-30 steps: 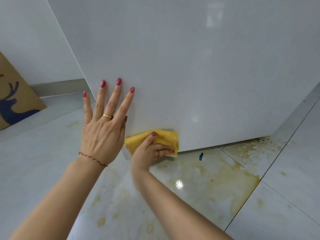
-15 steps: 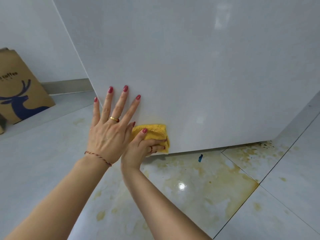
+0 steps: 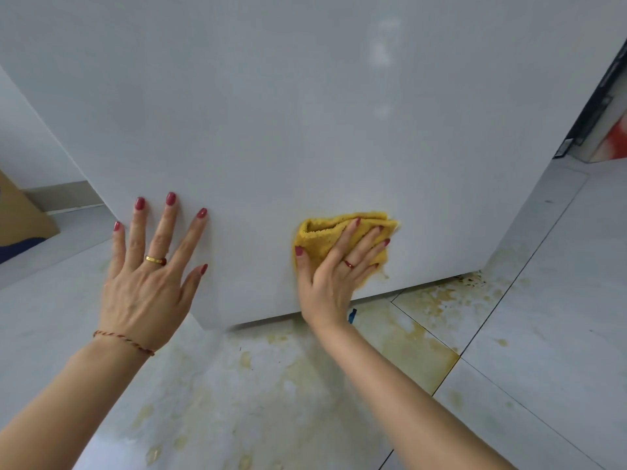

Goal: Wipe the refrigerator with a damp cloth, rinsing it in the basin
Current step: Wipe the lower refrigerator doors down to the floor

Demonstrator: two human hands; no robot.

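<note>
Pressing a crumpled yellow cloth [image 3: 325,239] flat — right hand [image 3: 334,276] fingers straight — against the refrigerator [image 3: 305,130].

Stained tile floor [image 3: 390,351] bears the refrigerator [image 3: 305,113].

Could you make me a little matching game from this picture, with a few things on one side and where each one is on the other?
Things:
1. left hand
2. yellow cloth
3. small blue scrap
4. brown paper bag

Places:
A. far left edge, on the floor
B. flat and bare on the refrigerator side
C. under the right hand, against the refrigerator
D. on the stained floor by the refrigerator's bottom edge

Pairs: 1-B, 2-C, 3-D, 4-A
</note>
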